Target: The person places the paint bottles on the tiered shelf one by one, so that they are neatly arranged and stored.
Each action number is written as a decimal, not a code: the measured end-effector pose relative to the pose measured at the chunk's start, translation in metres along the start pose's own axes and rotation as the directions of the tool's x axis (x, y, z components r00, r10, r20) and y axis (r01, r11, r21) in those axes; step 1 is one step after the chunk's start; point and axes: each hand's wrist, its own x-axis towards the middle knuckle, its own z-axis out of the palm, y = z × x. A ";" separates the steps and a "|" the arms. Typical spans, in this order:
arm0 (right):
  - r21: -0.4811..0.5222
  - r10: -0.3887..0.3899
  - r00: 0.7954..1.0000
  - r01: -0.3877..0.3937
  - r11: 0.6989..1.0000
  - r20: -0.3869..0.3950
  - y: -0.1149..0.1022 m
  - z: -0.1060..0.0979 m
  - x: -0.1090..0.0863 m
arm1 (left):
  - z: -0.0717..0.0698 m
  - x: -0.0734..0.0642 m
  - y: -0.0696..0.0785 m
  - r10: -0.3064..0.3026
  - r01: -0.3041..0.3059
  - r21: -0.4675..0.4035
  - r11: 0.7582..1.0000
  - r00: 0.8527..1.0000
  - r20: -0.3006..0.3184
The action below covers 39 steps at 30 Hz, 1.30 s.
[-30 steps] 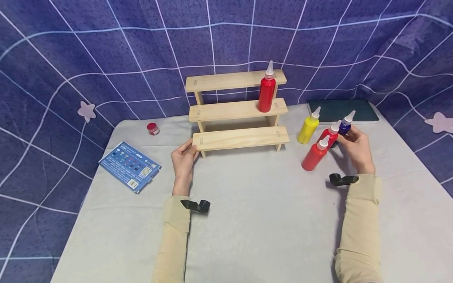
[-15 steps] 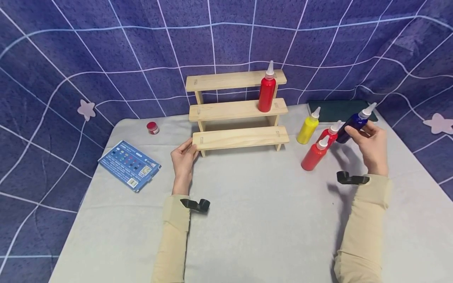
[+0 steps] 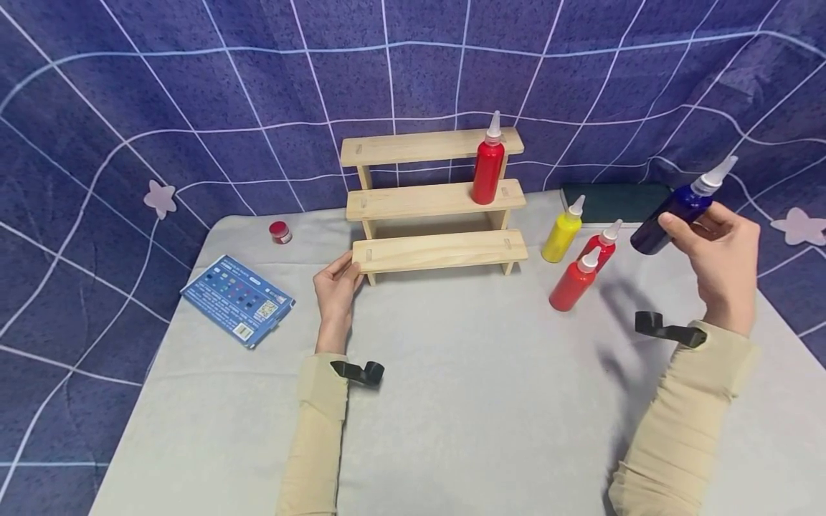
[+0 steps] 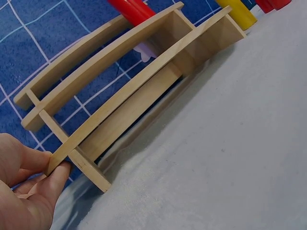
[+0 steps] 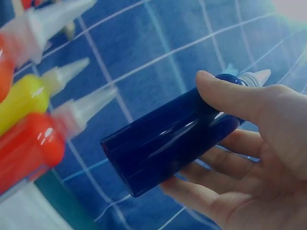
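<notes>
My left hand (image 3: pixel 334 294) pinches the left end of the lowest step of a three-tier wooden shelf (image 3: pixel 439 251); the left wrist view shows thumb and fingers (image 4: pixel 33 160) on the board's end. At the right, my right hand (image 3: pixel 725 261) grips a dark blue squeeze bottle (image 3: pixel 674 215) with a white nozzle, tilted and held above the table. In the right wrist view the thumb lies across the blue bottle (image 5: pixel 168 134) with the fingers beneath. A red bottle (image 3: pixel 488 172) stands upright on the middle step. Beside the shelf stand a yellow bottle (image 3: pixel 561 236) and two red bottles (image 3: pixel 573 284).
A dark green flat board or book (image 3: pixel 613 201) lies at the back right. To the left are a blue printed card box (image 3: pixel 237 301) and a small red-lidded jar (image 3: pixel 279 232). Behind the grey-white tabletop (image 3: pixel 477 401) hangs a blue curtain with pale lines.
My right hand has lifted the blue bottle from behind the red bottles and carried it to the right, tilting it. The left hand and the shelf stay in place.
</notes>
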 end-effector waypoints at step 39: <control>-0.474 -0.001 0.961 0.138 0.869 0.278 -0.004 0.141 -0.053 | -0.004 -0.001 0.001 -0.001 0.002 -0.025 1.000 1.000 0.015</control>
